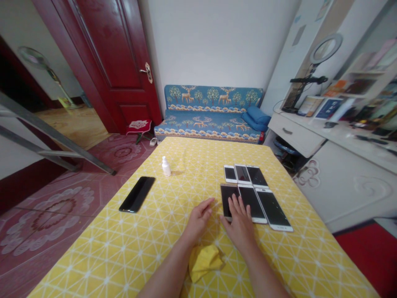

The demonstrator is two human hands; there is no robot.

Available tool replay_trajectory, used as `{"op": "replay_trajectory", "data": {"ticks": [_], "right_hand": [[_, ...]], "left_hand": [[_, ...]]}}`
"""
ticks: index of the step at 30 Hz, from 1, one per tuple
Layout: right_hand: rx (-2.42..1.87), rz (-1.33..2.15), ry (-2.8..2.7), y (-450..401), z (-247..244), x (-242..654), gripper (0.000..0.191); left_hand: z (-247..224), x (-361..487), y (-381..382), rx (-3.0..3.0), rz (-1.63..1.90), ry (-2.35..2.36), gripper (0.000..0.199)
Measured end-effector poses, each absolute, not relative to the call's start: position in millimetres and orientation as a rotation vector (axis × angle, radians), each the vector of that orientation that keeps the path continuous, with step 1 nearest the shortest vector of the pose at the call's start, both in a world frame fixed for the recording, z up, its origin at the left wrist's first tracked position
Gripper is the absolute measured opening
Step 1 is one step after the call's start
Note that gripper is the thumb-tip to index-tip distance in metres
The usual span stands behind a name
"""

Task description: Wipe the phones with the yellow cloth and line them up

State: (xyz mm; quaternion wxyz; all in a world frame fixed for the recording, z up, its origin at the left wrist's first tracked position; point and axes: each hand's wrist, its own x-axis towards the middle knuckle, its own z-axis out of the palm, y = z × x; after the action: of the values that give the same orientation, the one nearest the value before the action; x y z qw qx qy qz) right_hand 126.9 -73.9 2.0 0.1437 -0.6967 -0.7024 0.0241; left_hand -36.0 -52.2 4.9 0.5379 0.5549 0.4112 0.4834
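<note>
My right hand (pixel 240 223) lies with fingers stretched over a dark-screened smartphone (pixel 228 193) at the near left of a block of phones. Against it on the right is a white-edged phone (pixel 251 203), then another white phone (pixel 273 209). Three smaller phones form the row behind, among them a small white phone (pixel 230 173). My left hand (pixel 199 219) hovers or rests just left of the block, fingers loosely bent and apart, holding nothing visible. Between my forearms a crumpled yellow cloth (pixel 204 261) lies on the table.
A black phone (pixel 137 194) lies alone at the left of the yellow-covered table (pixel 173 248). A small white spray bottle (pixel 166 166) stands upright behind it. Beyond the table is a blue patterned sofa (pixel 211 120); a white dresser (pixel 310 140) stands right, a metal ladder (pixel 58 140) left.
</note>
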Motion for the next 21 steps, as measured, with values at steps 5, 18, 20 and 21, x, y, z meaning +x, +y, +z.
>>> {"op": "replay_trajectory", "data": {"ticks": [5, 18, 20, 21], "right_hand": [[-2.011, -0.065, -1.872, -81.6, 4.9, 142.7, 0.06], [-2.51, 0.01, -1.413, -88.8, -2.3, 203.6, 0.072], [-2.515, 0.016, -1.405, -83.7, -2.2, 201.6, 0.072], [-2.516, 0.03, -1.406, -81.1, -1.4, 201.4, 0.072]], "left_hand": [[2.7, -37.3, -51.4, 1.34, 1.139, 1.002, 0.038], [5.5, -33.8, -52.2, 1.434, 1.108, 1.014, 0.036], [5.8, -34.0, -53.5, 1.523, 1.079, 0.979, 0.039], [6.0, -33.8, -54.0, 1.57, 1.058, 0.973, 0.042]]}}
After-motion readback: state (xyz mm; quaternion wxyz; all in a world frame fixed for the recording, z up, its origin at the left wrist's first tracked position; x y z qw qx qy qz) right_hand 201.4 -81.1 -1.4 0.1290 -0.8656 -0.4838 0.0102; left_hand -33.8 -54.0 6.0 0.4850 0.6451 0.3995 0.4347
